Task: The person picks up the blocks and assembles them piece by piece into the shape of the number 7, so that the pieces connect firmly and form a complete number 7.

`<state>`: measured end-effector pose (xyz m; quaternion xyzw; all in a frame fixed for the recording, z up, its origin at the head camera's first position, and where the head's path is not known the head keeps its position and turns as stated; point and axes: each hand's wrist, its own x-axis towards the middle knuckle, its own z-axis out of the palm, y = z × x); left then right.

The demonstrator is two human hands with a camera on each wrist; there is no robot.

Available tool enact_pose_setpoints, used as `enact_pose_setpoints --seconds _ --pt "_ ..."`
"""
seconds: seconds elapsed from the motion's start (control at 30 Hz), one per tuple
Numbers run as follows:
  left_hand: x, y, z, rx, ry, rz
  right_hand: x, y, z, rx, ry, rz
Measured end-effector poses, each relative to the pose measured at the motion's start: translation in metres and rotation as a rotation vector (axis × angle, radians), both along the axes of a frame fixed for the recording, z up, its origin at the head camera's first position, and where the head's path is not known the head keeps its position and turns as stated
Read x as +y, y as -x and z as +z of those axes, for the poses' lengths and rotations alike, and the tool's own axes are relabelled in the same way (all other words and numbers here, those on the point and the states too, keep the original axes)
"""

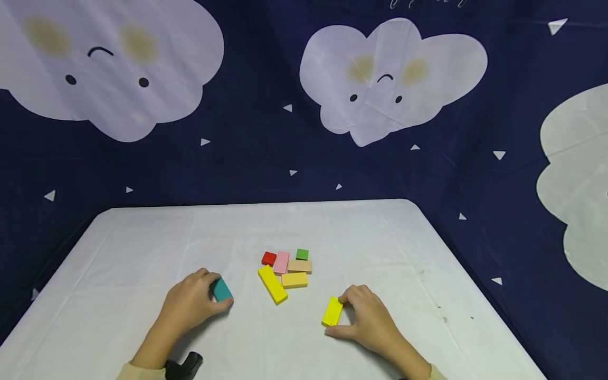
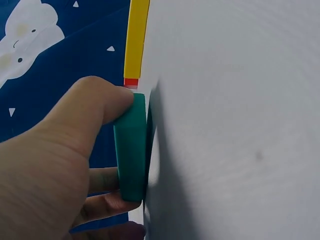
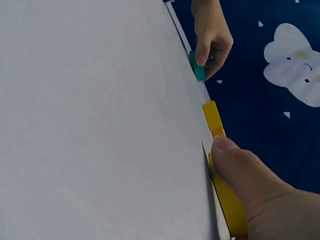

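On the left of the table, my left hand (image 1: 190,301) pinches a teal block (image 1: 221,290) between thumb and fingers. The left wrist view shows the teal block (image 2: 131,150) just at the table surface, with the thumb on its near end. Over on the right, my right hand (image 1: 366,319) holds a short yellow block (image 1: 332,311) by its two ends. In the right wrist view the thumb covers part of that yellow block (image 3: 227,200).
Between the hands lies a group: a long yellow block (image 1: 273,285), a lighter yellow one (image 1: 294,280), a tan one (image 1: 300,266), a pink one (image 1: 281,263), a red one (image 1: 268,258) and a green one (image 1: 302,254). A white cloth covers the table (image 1: 380,237).
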<state>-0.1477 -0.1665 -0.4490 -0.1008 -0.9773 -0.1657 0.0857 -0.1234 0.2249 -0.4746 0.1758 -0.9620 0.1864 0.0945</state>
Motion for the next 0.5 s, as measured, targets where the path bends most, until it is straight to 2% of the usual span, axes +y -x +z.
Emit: enact_pose_setpoints --seconds 0.17,0.33,0.5 --pt "0.000 -0.001 -0.001 0.010 0.002 -0.002 0.001 -0.002 -0.003 0.048 -0.013 0.018" --pt "0.000 -0.001 -0.003 0.008 0.012 0.003 0.004 -0.003 -0.009 0.147 -0.047 0.057" --pt "-0.001 -0.001 -0.003 0.010 0.011 0.004 0.005 -0.002 -0.013 0.223 0.015 0.148"
